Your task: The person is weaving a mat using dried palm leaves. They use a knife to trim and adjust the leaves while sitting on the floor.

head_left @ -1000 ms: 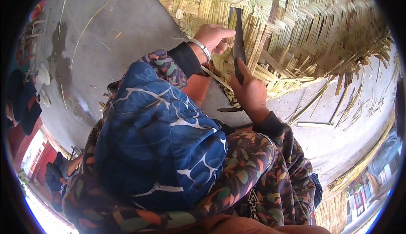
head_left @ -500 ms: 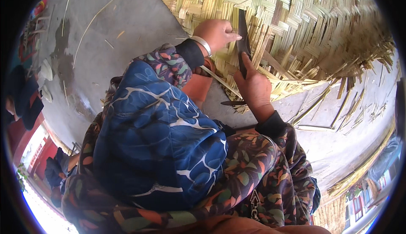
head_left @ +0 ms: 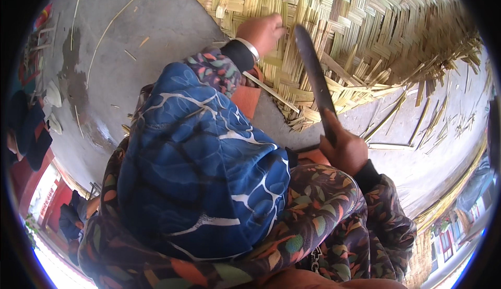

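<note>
Gripping a knife [head_left: 314, 75] in the right hand [head_left: 345, 148] at three o'clock, tip over woven mat [head_left: 365, 33] at one. Curling left hand [head_left: 262, 32] at twelve, cannot tell around what; steer knife clear.

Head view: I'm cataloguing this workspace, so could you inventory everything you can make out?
Woven strip mat: one, straw-yellow, top centre to right
Long-bladed knife: one, dark, over mat's near edge
Loose strips: many, yellow-brown, floor left and right
Floor: one, grey, around mat
Pale objects: two, off-white, left, kind unclear
Other people: at least two, dark-clothed, left edge
Blue cloth: one, white-lined, centre
Leaf-print garment: one, dark multicoloured, lower centre
Bracelet: one, silver, left wrist
Left hand: one, bare, over mat
Right hand: one, bare, gripping knife
</note>
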`<state>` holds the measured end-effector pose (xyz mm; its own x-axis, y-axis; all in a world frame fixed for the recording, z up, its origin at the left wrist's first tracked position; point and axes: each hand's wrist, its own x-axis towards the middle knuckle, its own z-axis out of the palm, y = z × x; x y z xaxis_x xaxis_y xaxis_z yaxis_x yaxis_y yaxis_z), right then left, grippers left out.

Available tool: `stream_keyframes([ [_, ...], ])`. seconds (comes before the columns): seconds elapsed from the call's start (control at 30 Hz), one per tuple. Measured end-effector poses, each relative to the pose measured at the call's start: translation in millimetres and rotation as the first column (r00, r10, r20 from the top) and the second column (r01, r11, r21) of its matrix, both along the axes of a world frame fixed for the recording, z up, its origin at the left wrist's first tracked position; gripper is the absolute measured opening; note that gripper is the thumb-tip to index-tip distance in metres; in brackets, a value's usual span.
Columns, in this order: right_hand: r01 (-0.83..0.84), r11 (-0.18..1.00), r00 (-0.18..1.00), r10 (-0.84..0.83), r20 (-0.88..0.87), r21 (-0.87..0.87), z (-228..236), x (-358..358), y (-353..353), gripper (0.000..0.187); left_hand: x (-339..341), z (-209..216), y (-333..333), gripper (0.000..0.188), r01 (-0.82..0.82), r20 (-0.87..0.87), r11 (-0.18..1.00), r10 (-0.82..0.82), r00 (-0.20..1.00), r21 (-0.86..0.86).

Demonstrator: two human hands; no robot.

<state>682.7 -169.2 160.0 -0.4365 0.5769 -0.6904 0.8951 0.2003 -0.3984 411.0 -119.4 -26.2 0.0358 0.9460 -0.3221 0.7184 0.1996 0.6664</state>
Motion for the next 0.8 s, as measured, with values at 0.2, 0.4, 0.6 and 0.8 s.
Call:
stream_keyframes([
  [0.2,0.106,0.992,0.978,-0.091,-0.19,0.072,-14,6,17,0.062,2,14,14,0.025,-0.033,0.695,0.867,0.42,0.584,-0.497],
  [0.4,0.173,0.95,0.886,-0.265,-0.381,-0.26,-32,0,29,0.055,8,12,6,0.017,0.011,0.59,0.823,0.397,0.703,-0.567],
  [0.6,0.387,0.655,0.789,-0.6,-0.135,-0.649,-33,-11,50,0.053,24,7,-2,0.023,-0.194,0.467,0.794,0.515,0.719,-0.576],
  [0.8,0.528,0.401,0.672,-0.736,0.08,-0.749,-11,-17,33,0.05,25,4,-13,0.025,-0.285,0.469,0.811,0.54,0.699,-0.51],
])
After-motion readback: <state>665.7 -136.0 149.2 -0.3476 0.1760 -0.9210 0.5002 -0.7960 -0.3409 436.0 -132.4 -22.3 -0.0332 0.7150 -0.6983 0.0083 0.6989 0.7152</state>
